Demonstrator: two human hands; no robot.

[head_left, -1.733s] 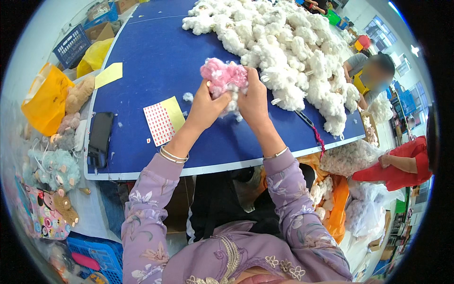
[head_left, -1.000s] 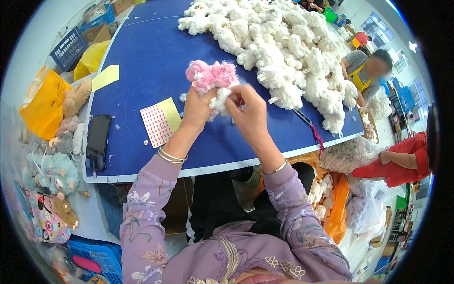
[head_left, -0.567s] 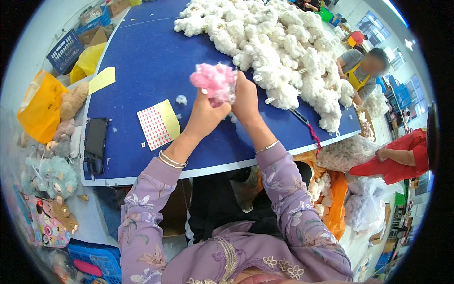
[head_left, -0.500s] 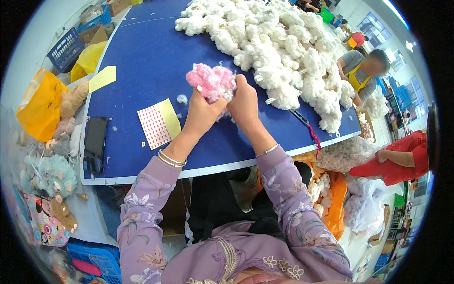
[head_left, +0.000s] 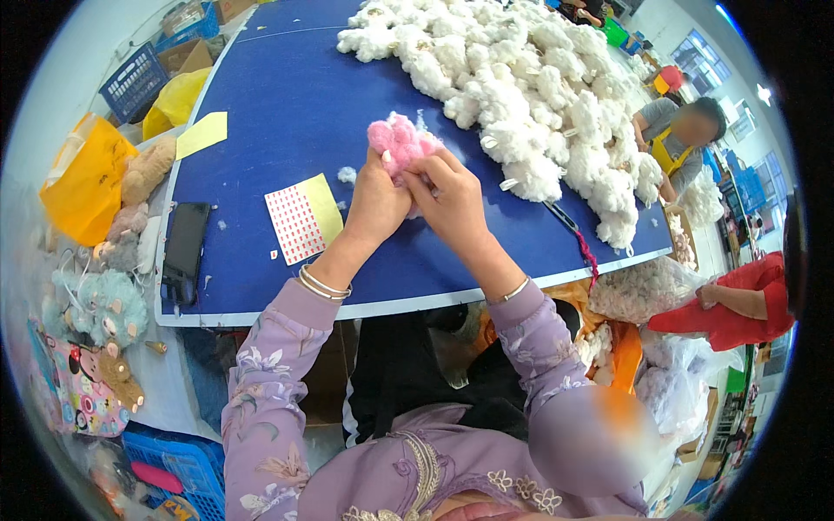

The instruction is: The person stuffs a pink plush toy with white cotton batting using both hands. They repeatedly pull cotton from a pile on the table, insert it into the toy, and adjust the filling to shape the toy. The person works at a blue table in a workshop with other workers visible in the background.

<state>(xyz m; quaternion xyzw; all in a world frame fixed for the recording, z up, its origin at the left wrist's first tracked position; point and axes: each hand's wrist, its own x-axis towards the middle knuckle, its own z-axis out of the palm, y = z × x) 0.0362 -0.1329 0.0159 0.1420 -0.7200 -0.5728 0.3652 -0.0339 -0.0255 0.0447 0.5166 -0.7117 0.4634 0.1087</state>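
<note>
A small fluffy pink plush piece [head_left: 401, 143] with white tufts is held up over the blue table [head_left: 261, 95]. My left hand [head_left: 379, 201] is closed round its lower left side, the thumb pressed against it. From the right, my right hand [head_left: 447, 193] pinches its lower edge, fingers bent and close to the left thumb. The underside of the plush is hidden by my hands. A white tuft of stuffing [head_left: 347, 174] lies beside my left hand, near a sheet of small red stickers [head_left: 297, 227] on yellow backing.
White fluffy plush pieces [head_left: 521, 95] are heaped at the far right. Dark-handled snips [head_left: 561, 215] with a pink cord lie by the heap. A black phone [head_left: 185, 247] rests at the left edge. A co-worker in a yellow apron [head_left: 667, 152] sits right; a red sleeve [head_left: 756, 295] shows nearer.
My right hand has shifted its grip, its fingers now bent toward the left thumb at the plush's lower edge. The pink plush is turned slightly. The whole view has shifted a little.
</note>
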